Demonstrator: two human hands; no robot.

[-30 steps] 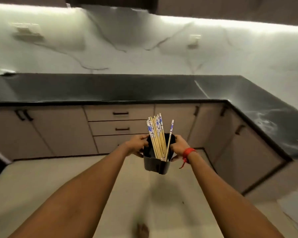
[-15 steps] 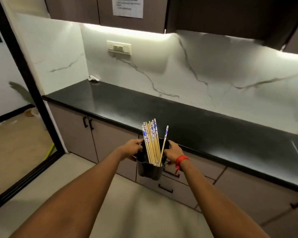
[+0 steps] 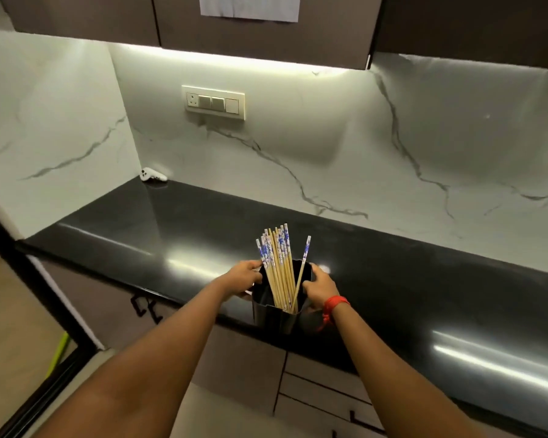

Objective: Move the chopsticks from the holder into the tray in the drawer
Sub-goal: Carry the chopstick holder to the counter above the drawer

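A black plastic holder [image 3: 274, 316] sits between my two hands, over the front edge of the black countertop [image 3: 184, 235]. Several wooden chopsticks [image 3: 279, 267] with blue-and-white tops stand upright in it, one leaning to the right. My left hand [image 3: 242, 275] grips the holder's left rim. My right hand [image 3: 318, 287], with a red thread at the wrist, grips the right rim. Closed drawers [image 3: 320, 396] lie below the counter at the lower right; no tray shows.
A marble-patterned backsplash with a switch panel [image 3: 214, 102] rises behind the counter. A small white object [image 3: 152, 176] lies in the back left corner. Dark wall cabinets [image 3: 266, 30] hang overhead. A black door frame [image 3: 35, 292] stands at the left.
The view has swung left and closer to the counter. Both hands have carried the holder forward, from over the floor to above the counter's front edge.
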